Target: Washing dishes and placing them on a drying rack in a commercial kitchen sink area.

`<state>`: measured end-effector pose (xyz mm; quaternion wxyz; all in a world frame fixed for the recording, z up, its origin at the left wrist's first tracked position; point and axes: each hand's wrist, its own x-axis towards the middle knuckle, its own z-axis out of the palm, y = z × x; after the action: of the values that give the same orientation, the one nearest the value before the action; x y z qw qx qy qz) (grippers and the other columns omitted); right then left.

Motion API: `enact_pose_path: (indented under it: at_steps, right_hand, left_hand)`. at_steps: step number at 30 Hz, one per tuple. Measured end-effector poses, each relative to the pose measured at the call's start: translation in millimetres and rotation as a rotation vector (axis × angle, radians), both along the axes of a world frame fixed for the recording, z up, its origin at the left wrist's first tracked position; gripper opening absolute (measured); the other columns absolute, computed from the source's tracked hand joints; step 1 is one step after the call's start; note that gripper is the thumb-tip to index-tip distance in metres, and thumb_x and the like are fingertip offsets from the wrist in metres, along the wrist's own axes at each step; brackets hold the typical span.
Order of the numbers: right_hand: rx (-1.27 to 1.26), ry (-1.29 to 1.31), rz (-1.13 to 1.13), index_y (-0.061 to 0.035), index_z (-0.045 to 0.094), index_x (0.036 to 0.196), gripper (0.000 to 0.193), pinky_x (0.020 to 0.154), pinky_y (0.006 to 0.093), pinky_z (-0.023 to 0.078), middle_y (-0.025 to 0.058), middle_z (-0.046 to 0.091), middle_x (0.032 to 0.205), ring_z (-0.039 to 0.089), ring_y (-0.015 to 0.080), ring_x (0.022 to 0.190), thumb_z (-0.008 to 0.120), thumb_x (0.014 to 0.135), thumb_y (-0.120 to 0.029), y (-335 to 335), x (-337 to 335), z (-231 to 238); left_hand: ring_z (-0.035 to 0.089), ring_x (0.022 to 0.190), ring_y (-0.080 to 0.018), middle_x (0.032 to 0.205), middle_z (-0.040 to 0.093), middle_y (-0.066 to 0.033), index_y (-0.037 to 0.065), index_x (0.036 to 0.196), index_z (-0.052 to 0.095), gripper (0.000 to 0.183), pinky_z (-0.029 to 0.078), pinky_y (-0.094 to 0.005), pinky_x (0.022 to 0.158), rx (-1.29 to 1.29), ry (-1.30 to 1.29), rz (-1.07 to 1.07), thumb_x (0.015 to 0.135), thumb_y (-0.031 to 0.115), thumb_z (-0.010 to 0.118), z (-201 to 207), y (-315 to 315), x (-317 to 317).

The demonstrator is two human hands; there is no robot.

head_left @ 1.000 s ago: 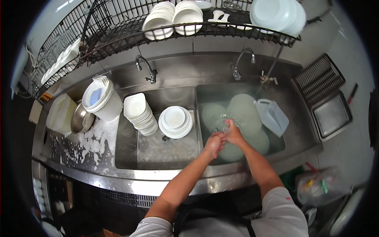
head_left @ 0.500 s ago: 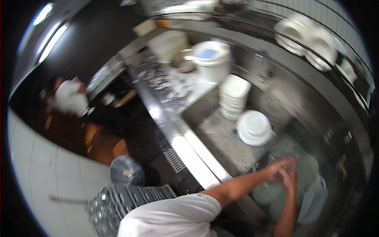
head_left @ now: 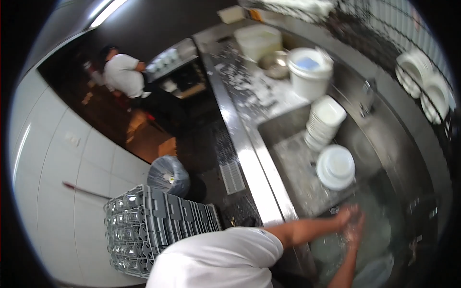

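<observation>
1. Left hand (head_left: 345,214) and right hand (head_left: 356,229) pressed together over the water-filled sink basin (head_left: 384,225), just past the divider from the drier basin.
2. Both hands blurred; fingers seemingly curled around something small between them, but grip and object impossible to tell.
3. Pale plates (head_left: 372,240) lying under the water just beneath and beside the hands.
4. Stack of white plates (head_left: 336,166) on the floor of the neighbouring basin, near the left hand but not touching it.
5. Taller stack of white bowls (head_left: 322,124) leaning slightly, just beyond the plates, against the basin's far corner.
6. White bucket (head_left: 307,73) on the foamy steel counter (head_left: 249,91), beside a metal bowl (head_left: 275,65) and a pale tub (head_left: 259,41).
7. White bowls (head_left: 422,79) upturned on the wire rack at upper right.
8. Grey dish crates (head_left: 153,230) stacked on the floor at lower left, with a bagged bin (head_left: 168,175) just behind.
9. Another person (head_left: 124,74) in a white shirt well apart, in the dark background.
</observation>
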<state>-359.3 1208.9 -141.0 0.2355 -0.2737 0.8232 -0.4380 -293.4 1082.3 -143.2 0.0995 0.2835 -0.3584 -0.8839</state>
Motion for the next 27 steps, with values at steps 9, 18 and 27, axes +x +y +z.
enact_pose_path:
  at_steps: [9, 18, 27]
  right_hand:
    - [0.397, 1.145, 0.632, -0.0203, 0.057, 0.120, 0.062, 0.083, 0.0464, 0.049, 0.0141, 0.059, 0.101, 0.061, 0.0365, 0.096, 0.083, 0.065, -0.013, -122.5, -1.6, 239.7]
    - [0.086, 0.362, 0.099, -0.0191, 0.044, 0.141, 0.089, 0.090, 0.0420, 0.051, 0.0173, 0.064, 0.111, 0.064, 0.0336, 0.107, 0.082, 0.061, -0.011, -60.2, -12.0, 194.9]
    - [0.127, 0.046, -0.234, -0.0127, 0.040, 0.143, 0.085, 0.094, 0.0401, 0.051, 0.0180, 0.063, 0.126, 0.065, 0.0316, 0.110, 0.078, 0.068, -0.006, 12.9, -28.5, 6.4]
  left_hand:
    - [0.065, 0.106, -0.0249, 0.116, 0.067, -0.0083, 0.010, 0.116, 0.060, 0.023, 0.057, -0.0428, 0.086, 0.473, 0.327, -0.004, 0.100, 0.025, 0.052, 76.0, -81.7, -8.4]
    - [0.063, 0.097, -0.0252, 0.112, 0.066, -0.0096, 0.007, 0.118, 0.054, 0.023, 0.055, -0.0412, 0.086, 0.528, -0.004, 0.161, 0.104, 0.025, 0.048, 57.9, -152.5, 26.9]
    - [0.064, 0.088, -0.0193, 0.105, 0.065, -0.0055, 0.016, 0.122, 0.051, 0.028, 0.054, -0.0386, 0.077, 0.117, -0.040, -0.207, 0.098, 0.026, 0.060, 71.5, -78.2, 41.8]
